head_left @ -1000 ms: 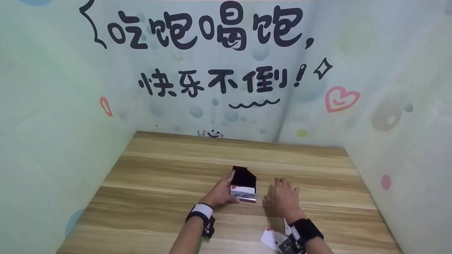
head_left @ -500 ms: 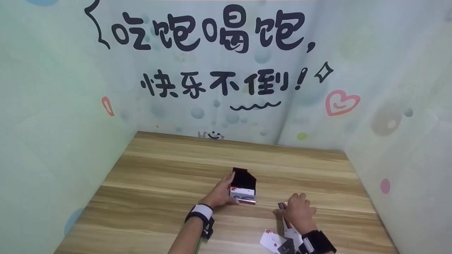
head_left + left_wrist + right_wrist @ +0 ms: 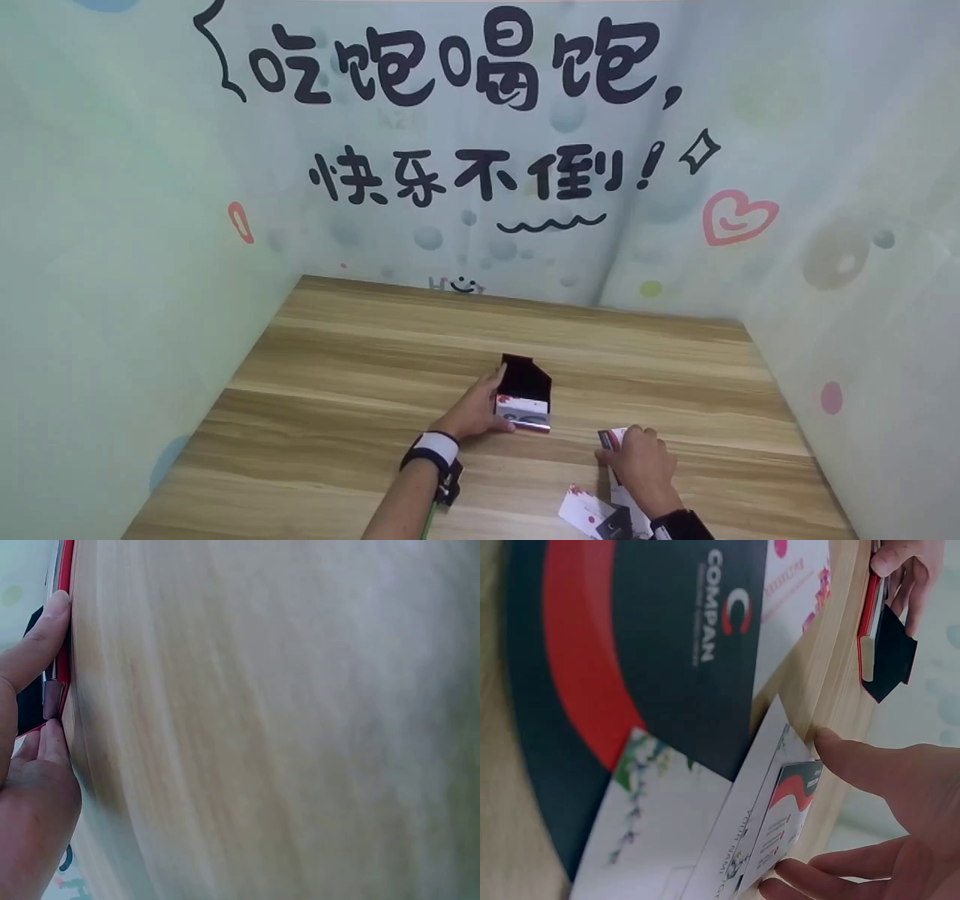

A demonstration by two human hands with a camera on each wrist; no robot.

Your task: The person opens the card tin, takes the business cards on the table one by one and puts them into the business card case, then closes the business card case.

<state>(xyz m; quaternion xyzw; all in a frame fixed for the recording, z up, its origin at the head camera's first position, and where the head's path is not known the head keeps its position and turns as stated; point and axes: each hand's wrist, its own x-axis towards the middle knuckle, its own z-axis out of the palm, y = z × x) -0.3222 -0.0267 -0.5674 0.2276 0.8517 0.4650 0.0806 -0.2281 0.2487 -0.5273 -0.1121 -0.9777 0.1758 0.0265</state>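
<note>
A card case [image 3: 525,379] stands with its black-lined lid raised, and business cards show in its lower part. My left hand [image 3: 474,409] grips the case by its left side, thumb at the front edge. In the left wrist view the case's red outer edge [image 3: 65,574] shows beside the thumb. My right hand [image 3: 642,461] is over loose cards at the front right, pinching a business card [image 3: 781,821] with a red and black wave between thumb and fingertips. A white card with floral print [image 3: 656,810] and a dark card [image 3: 686,637] lie around it, overlapping.
A white card with red flowers [image 3: 583,511] lies left of the right hand, partly under a dark card [image 3: 615,523]. The wood-grain table [image 3: 360,345] is bounded by printed curtain walls [image 3: 420,247] at back and sides.
My right hand has drawn back from near the case to the loose cards and taken hold of one. The left hand keeps its grip on the case. The view has shifted slightly.
</note>
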